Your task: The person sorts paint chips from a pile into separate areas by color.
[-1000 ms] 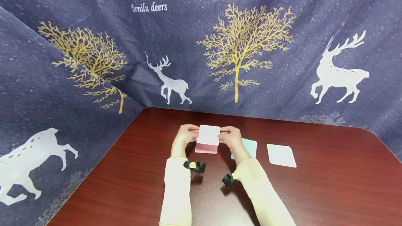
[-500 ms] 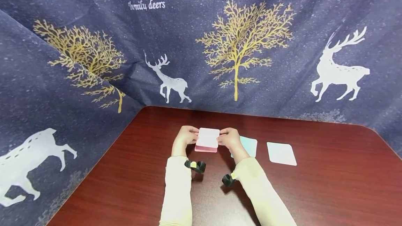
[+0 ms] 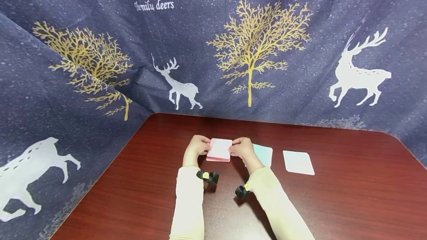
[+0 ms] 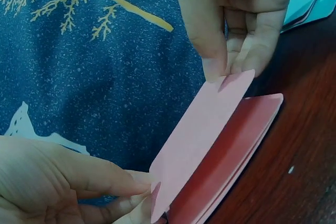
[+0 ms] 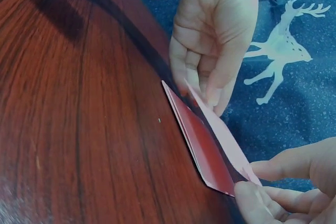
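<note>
A pale pink square card (image 3: 220, 148) is held up between both hands, tilted over a pink stack of cards (image 3: 218, 159) on the table. My left hand (image 3: 197, 148) pinches its left edge between thumb and fingers. The opposite edge is pinched by my right hand (image 3: 242, 149). In the left wrist view the held card (image 4: 202, 135) bends up at the corner near the thumb, and a wedge of space shows between it and the stack (image 4: 249, 124). From the right wrist, the card (image 5: 226, 135) stands apart from the stack (image 5: 197, 145) at its near side.
Beside my right forearm lie light teal cards (image 3: 264, 154), partly covered by the wrist. Farther right is a whitish square card (image 3: 298, 162). A dark blue cloth (image 3: 213, 84) with deer and trees hangs behind the reddish wooden table (image 3: 150, 195).
The pink card has come down and toward me over the stack, so less of the stack shows below it. Both hands have moved slightly with it, still pinching its edges.
</note>
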Demonstrator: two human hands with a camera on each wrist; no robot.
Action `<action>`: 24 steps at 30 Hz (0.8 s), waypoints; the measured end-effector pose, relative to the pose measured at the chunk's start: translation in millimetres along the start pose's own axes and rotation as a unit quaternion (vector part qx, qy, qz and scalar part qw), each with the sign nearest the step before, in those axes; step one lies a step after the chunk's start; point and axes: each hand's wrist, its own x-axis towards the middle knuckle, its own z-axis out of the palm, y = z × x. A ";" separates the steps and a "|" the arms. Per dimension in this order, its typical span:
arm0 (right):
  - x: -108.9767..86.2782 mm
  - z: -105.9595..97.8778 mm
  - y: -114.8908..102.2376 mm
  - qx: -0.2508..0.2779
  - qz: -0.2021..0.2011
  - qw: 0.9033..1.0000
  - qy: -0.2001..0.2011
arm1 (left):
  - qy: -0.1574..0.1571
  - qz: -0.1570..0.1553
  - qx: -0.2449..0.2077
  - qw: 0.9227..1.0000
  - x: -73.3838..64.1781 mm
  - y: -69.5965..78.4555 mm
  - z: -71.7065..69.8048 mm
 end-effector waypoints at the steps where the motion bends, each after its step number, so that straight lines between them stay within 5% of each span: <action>1: 0.1 0.0 0.1 0.000 0.001 1.000 -0.002 | 0.001 0.001 0.003 1.000 0.2 -0.4 -0.1; 24: -2.1 -3.4 -1.9 -0.022 0.025 0.999 -0.002 | 0.032 0.004 0.008 0.999 4.7 -3.2 -1.0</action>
